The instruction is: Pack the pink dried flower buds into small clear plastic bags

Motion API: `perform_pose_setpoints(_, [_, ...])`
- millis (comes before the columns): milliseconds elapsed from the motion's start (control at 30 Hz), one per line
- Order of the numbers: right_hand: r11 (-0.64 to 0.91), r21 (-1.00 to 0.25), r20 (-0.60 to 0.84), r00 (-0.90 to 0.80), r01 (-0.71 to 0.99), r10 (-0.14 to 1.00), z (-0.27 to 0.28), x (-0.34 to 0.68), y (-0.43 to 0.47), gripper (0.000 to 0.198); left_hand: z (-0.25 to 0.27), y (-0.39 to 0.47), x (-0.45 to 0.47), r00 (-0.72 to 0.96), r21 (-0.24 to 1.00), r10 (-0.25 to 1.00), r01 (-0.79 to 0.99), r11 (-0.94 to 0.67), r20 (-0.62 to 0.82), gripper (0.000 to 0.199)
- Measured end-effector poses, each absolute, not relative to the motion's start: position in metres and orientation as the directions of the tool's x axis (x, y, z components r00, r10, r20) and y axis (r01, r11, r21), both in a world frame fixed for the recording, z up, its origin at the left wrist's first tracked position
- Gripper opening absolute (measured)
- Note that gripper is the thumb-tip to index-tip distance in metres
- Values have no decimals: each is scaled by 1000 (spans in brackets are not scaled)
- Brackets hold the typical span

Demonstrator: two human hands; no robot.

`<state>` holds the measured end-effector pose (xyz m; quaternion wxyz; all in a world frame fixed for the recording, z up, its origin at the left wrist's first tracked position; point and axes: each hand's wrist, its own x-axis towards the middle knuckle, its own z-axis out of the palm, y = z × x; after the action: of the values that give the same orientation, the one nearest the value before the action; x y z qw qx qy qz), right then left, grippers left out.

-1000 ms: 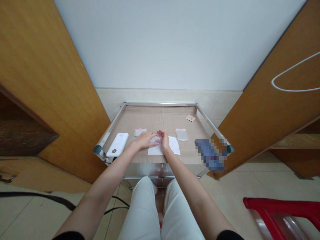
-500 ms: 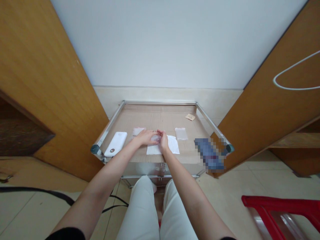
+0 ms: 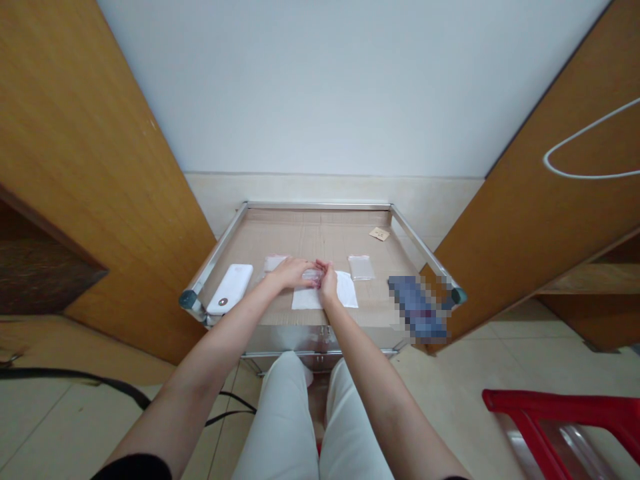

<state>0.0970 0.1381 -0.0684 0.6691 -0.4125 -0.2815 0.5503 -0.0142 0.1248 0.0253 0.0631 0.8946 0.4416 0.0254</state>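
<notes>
The left hand (image 3: 291,272) and right hand (image 3: 328,285) curve around a clear plastic item (image 3: 311,275) over a white sheet (image 3: 347,292), seemingly steadying it from 2 sides; whether either clamps it, I cannot tell. Marks on the brown card (image 3: 379,234) and the white device's (image 3: 234,281) 1 round emblem are unreadable.

The metal-railed table (image 3: 320,233) bears a white device (image 3: 236,281), white sheet (image 3: 347,291), two packets (image 3: 361,267), a card (image 3: 379,234) and a blurred bluish item (image 3: 417,307).
</notes>
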Motion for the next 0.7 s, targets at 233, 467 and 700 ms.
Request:
perform_pose_setpoints(233, [24, -839, -112, 216, -543, 970, -64, 97, 136, 40, 30, 127, -12, 597, 82, 801, 801, -593, -44, 50])
perform_pose_setpoints(467, [-64, -821, -171, 136, -567, 976, -57, 97, 130, 38, 38, 124, -11, 571, 100, 818, 820, -564, -64, 50])
perform_pose_setpoints(700, [12, -836, -119, 203, -548, 972, -59, 98, 132, 34, 39, 124, -11, 556, 114, 828, 829, -547, -70, 46])
